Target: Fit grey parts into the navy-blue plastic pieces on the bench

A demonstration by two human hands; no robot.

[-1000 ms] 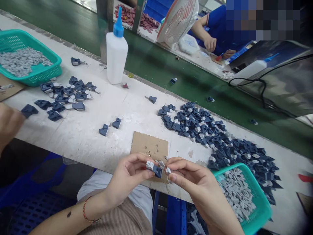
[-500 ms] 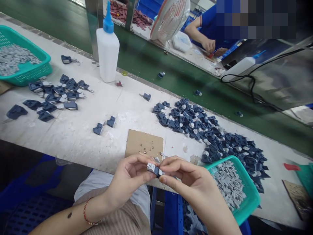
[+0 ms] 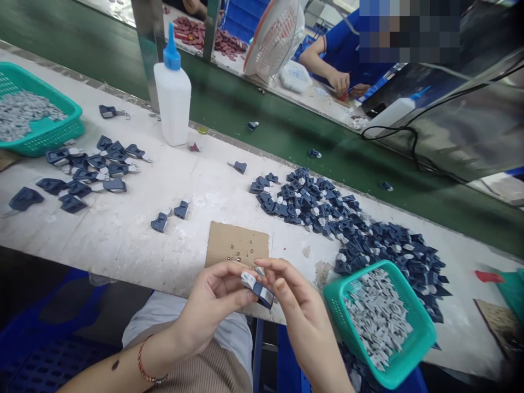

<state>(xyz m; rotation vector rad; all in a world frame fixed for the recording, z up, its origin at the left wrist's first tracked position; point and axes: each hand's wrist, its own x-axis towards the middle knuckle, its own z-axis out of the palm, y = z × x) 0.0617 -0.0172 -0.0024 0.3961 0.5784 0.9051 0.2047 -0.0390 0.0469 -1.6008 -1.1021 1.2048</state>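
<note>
A dark blue and light grey plastic part (image 3: 262, 293) is pinched in my left hand (image 3: 208, 297), near the table's front edge. Beside it is my right hand (image 3: 301, 305), its thumb and index finger around a small grey piece (image 3: 259, 271) just above the part. Behind my hands lies a brown cardboard piece (image 3: 237, 240) with several tiny metal bits on it. A big pile of blue and grey parts (image 3: 327, 202) spreads to the right. The green basket (image 3: 423, 349) at my right holds many grey pieces.
On the left are another green basket (image 3: 61, 136) with grey pieces and a cluster of blue parts (image 3: 82, 174). A white bottle (image 3: 174, 103) with a blue nozzle stands at the back. Across the green belt (image 3: 282, 131), a person's hands (image 3: 341, 84) work near a fan (image 3: 274, 41).
My right hand has moved slightly off the blue part, its fingers now higher by the small grey piece. More of the part shows. The view has shifted a little.
</note>
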